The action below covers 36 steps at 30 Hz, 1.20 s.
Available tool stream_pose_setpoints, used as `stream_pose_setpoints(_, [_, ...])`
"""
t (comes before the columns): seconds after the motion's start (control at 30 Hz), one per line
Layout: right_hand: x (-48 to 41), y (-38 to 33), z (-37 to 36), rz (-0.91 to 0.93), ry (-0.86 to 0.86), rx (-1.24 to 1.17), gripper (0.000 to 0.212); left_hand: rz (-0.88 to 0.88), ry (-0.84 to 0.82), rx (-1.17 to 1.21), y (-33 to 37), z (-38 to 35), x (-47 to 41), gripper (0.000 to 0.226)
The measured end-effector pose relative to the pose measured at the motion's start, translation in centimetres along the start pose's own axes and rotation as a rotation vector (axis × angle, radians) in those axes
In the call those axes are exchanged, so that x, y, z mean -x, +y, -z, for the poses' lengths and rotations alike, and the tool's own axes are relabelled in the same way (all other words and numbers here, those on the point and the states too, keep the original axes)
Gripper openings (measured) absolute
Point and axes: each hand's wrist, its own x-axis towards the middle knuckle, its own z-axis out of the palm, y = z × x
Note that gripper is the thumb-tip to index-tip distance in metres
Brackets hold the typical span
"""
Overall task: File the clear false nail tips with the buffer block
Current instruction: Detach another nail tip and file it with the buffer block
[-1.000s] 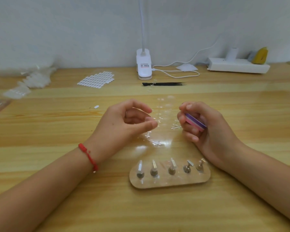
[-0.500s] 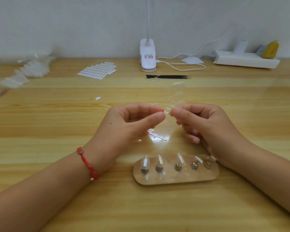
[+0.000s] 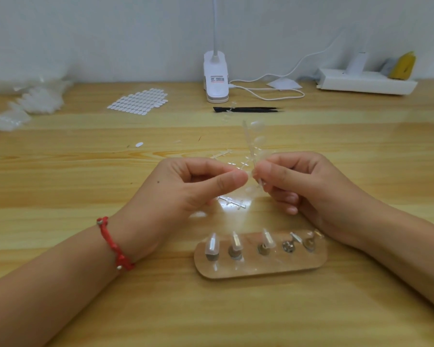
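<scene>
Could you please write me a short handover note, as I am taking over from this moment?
Left hand and right hand both pinch the strip of clear nail tips, held above the table.
Wooden stand sits nearer the person; three of its pegs carry clear tips.
Bare sprue pieces lie under the hands.
The buffer block is not in view.
No filing shows under way; a tip needs freeing, then filing.

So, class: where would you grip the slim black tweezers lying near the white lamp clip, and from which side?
Take the slim black pointed tweezers at mid-length, coming from above. They lie flat on the wooden table, sharp tips pointing right, and a small clear plastic piece lies across the wider left end, so the bare middle probably gives the cleanest grip.
</scene>
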Motion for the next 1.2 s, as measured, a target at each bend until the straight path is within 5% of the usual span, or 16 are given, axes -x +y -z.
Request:
stream_pose_setpoints(0.17, [0.1,0.0,0.0,-0.001,-0.052,0.017,0.018,-0.03,-0.034,0.006,0.0,-0.2,0.1,0.017])
stream_pose_setpoints(0.33, [-0.2,0.6,-0.1,0.018,0.108,-0.015,0.014,-0.058,0.076,0.017,-0.4,-0.3,0.0,0.021])
stream_pose_setpoints(0.6, [-0.2,0.7,-0.3,0.048,0.205,0.164,0.037,-0.118,0.185,0.098,-1.1,0.2,-0.2,0.025])
stream_pose_setpoints(0.77, [-0.9,0.9,0.1,0.037,0.229,-0.183,0.036,-0.149,0.19,0.093,-1.0,0.3,-0.2,0.022])
stream_pose_setpoints(1.2, [-0.2,0.8,0.0,0.072,0.144,-0.19,0.043,-0.133,0.109,0.0,-1.0,-0.5,-0.2,0.018])
